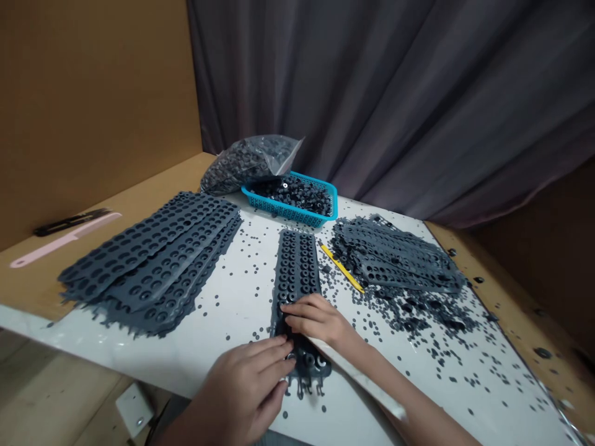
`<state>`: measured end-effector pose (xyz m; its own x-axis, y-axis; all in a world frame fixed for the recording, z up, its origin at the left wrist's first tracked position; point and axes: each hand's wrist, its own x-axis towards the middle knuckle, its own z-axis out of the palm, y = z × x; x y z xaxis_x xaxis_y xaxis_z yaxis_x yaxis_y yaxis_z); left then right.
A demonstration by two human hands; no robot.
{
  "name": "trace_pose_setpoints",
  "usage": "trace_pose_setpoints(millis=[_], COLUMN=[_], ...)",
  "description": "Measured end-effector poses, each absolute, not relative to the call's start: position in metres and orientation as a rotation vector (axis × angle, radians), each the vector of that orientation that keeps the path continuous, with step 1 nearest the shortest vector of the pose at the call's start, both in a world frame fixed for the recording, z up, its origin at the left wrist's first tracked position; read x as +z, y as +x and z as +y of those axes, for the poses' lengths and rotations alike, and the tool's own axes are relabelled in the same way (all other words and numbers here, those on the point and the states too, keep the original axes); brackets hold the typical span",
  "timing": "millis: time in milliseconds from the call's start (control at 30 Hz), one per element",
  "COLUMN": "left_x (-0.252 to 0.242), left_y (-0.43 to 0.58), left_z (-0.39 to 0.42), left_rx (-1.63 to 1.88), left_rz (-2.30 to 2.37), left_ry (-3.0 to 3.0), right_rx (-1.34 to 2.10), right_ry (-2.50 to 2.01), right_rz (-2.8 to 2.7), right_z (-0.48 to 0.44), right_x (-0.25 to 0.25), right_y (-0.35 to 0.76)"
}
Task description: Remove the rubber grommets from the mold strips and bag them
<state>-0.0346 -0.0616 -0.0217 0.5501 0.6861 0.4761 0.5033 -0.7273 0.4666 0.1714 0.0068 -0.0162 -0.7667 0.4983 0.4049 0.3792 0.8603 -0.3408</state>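
Observation:
A long dark grey rubber sheet [297, 263] with rows of ring-shaped parts lies lengthwise before me on the white board. My left hand [253, 381] is at its near left edge, fingers bent and pressed together against the sheet. My right hand [318, 319] lies across the sheet's middle, fingers closed together and pointing left. A pale flat stick [367, 384] runs out from under the right palm, along the forearm toward me; its far end is hidden by the hand. Loose rings [309, 359] show on the sheet's near end, where ragged strands hang off the edge.
Stacked dimpled sheets [153, 263] lie left, beside a pink comb-like tool [67, 238] and a black tool [72, 222]. Behind are a blue basket [289, 212] of small parts and a filled plastic bag [246, 162]. Punched sheets [404, 254], a yellow cutter [343, 268] and scattered dark bits lie right.

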Motion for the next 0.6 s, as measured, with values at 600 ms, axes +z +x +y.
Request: trace_pose_setpoints(millis=[600], left_x=[-0.02], left_y=[-0.039], left_z=[-0.057], left_rx=[1.151], left_rz=[1.294], left_ry=[2.167], right_rx=[0.146], right_ry=[-1.532], right_rz=[-1.612], right_z=[0.024], right_x=[0.001], right_y=[0.216])
